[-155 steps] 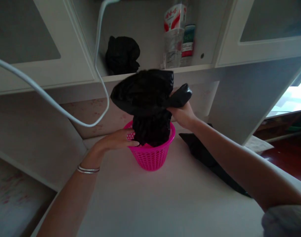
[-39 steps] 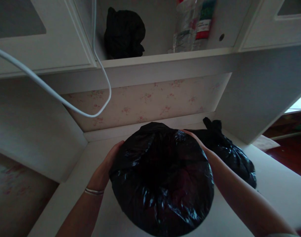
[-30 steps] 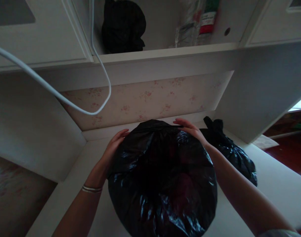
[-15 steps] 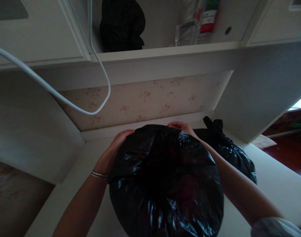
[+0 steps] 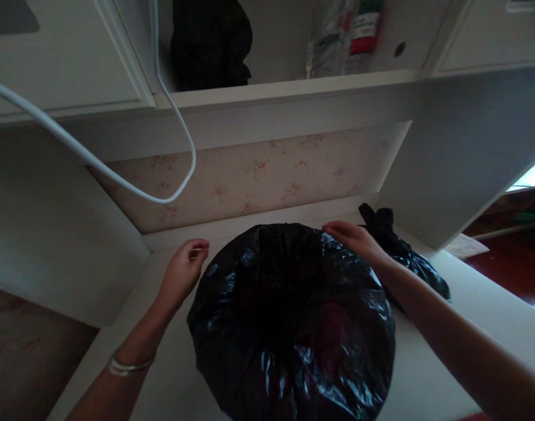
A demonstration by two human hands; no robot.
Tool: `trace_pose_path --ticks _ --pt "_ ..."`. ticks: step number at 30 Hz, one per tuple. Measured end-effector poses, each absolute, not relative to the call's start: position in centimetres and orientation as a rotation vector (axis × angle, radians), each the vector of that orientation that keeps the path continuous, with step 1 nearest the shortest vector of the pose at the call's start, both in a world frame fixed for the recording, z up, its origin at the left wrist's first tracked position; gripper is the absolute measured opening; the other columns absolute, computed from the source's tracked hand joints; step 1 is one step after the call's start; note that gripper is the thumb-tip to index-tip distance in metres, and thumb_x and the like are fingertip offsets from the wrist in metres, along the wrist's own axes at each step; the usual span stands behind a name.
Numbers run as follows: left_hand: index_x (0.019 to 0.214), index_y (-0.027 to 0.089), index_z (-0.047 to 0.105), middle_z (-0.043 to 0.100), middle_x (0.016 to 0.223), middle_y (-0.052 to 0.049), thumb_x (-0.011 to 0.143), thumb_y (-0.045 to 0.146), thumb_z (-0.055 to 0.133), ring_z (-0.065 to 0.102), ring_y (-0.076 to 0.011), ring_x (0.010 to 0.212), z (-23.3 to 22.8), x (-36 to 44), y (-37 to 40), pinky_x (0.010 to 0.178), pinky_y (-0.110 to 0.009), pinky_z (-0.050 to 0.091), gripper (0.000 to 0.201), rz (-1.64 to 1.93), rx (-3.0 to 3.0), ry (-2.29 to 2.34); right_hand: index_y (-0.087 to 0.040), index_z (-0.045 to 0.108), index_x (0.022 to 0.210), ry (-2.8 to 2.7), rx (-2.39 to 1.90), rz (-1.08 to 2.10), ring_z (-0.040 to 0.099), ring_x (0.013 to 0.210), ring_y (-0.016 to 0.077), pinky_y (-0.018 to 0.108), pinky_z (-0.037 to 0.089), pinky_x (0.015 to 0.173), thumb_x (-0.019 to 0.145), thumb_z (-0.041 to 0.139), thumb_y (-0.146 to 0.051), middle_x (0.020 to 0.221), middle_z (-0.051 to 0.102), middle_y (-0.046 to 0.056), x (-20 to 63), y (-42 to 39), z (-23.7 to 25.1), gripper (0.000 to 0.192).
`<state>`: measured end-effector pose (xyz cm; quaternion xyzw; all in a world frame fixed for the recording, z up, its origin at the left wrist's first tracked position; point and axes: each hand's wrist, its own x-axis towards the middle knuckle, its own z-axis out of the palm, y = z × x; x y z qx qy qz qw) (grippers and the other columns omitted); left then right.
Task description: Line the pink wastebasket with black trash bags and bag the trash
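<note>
A glossy black plastic bag (image 5: 293,327) stretched over a round bin fills the middle of the white desk (image 5: 469,316); a hint of pink shows through it. My left hand (image 5: 183,275) hovers just off the bag's left rim, fingers loosely curled and holding nothing. Over on the far right rim, my right hand (image 5: 355,240) rests on the plastic with its fingers laid flat. Behind the right forearm lies a second black bag (image 5: 403,257), tied and full.
A white cable (image 5: 118,181) loops down from the upper left in front of the floral back panel. The shelf above holds a dark bundle (image 5: 210,41) and plastic bottles (image 5: 337,35). White cabinet walls close in both sides; wooden floor shows at right.
The pink bin got lined with the black bag and moved nearer to me. In the last half second my left hand came off the bag's rim and moved outward; the right stays on the rim.
</note>
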<state>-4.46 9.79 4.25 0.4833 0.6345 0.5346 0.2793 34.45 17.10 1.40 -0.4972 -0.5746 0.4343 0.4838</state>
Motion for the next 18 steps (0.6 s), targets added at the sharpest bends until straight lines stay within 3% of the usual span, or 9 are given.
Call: trace_pose_path --ticks 2,4,6,9,10,12,14,16,18 --pt "0.095 0.030 0.079 0.077 0.106 -0.006 0.079 0.049 0.079 0.070 -0.0311 0.111 6.8 -4.3 6.6 0.106 -0.041 0.053 0.025 1.496 1.471 1.771 -0.031 0.081 0.095 -1.393 -1.200 0.919 0.072 0.102 0.0309 0.051 0.054 0.105 0.077 0.083 -0.063 0.102 0.079 0.006 35.0 14.4 5.1 0.037" --pt "0.106 0.037 0.082 0.079 0.113 -0.004 0.091 0.048 0.070 0.071 -0.0326 0.111 8.9 -3.2 2.5 0.107 -0.045 0.054 0.022 1.379 2.021 1.697 -0.034 0.084 0.104 -1.625 -1.067 0.772 0.073 0.106 0.0334 0.050 0.058 0.101 0.083 0.077 -0.066 0.110 0.080 0.008 34.9 11.1 8.9 0.038" --pt "0.131 0.047 0.075 0.077 0.130 -0.001 0.089 0.052 0.075 0.071 -0.0350 0.118 10.1 -1.2 -0.9 0.112 -0.047 0.053 0.041 1.005 2.443 1.424 -0.038 0.083 0.118 -2.049 -0.823 0.825 0.072 0.119 0.0385 0.050 0.057 0.106 0.074 0.087 -0.063 0.125 0.079 0.007 33.9 8.1 11.8 0.050" --pt "0.147 0.037 0.065 0.074 0.139 -0.008 0.079 0.062 0.085 0.070 -0.0400 0.124 10.5 2.4 -2.9 0.114 -0.049 0.051 0.075 0.550 2.554 1.224 -0.039 0.066 0.145 -2.507 -0.704 0.863 0.053 0.147 0.0418 0.054 0.027 0.133 0.052 0.103 -0.052 0.155 0.061 0.004 31.2 5.6 13.0 0.101" --pt "0.146 0.031 0.067 0.075 0.137 -0.011 0.077 0.065 0.085 0.070 -0.0414 0.122 10.4 3.5 -2.9 0.113 -0.051 0.052 0.079 0.442 2.514 1.227 -0.037 0.060 0.151 -2.580 -0.670 0.876 0.047 0.151 0.0417 0.055 0.017 0.135 0.050 0.104 -0.051 0.159 0.055 0.005 30.4 5.3 12.7 0.111" --pt "0.142 0.025 0.069 0.075 0.133 -0.015 0.074 0.067 0.086 0.071 -0.0425 0.119 10.2 4.9 -2.3 0.107 -0.052 0.054 0.082 0.260 2.400 1.274 -0.033 0.051 0.157 -2.670 -0.624 0.896 0.043 0.154 0.0412 0.055 0.010 0.136 0.051 0.103 -0.049 0.163 0.049 0.009 29.3 5.4 11.6 0.119" --pt "0.140 0.025 0.067 0.076 0.131 -0.014 0.070 0.063 0.091 0.072 -0.0417 0.116 9.9 5.3 -1.9 0.101 -0.051 0.056 0.083 0.121 2.331 1.287 -0.028 0.048 0.160 -2.762 -0.615 0.892 0.045 0.152 0.0419 0.055 0.015 0.135 0.054 0.101 -0.049 0.163 0.047 0.012 28.8 5.6 10.8 0.120" --pt "0.139 0.027 0.067 0.077 0.128 -0.012 0.069 0.055 0.094 0.074 -0.0404 0.113 9.4 4.9 -1.8 0.097 -0.049 0.057 0.080 0.042 2.328 1.265 -0.026 0.050 0.159 -2.873 -0.646 0.859 0.054 0.146 0.0434 0.055 0.028 0.131 0.055 0.100 -0.052 0.161 0.050 0.015 29.0 5.6 10.4 0.119" --pt "0.132 0.027 0.070 0.079 0.121 -0.011 0.081 0.043 0.088 0.076 -0.0377 0.106 8.8 4.1 -2.2 0.091 -0.046 0.057 0.057 0.081 2.336 1.225 -0.027 0.059 0.153 -2.946 -0.682 0.825 0.067 0.132 0.0422 0.050 0.046 0.118 0.055 0.100 -0.052 0.152 0.063 0.016 29.3 5.3 10.2 0.110"
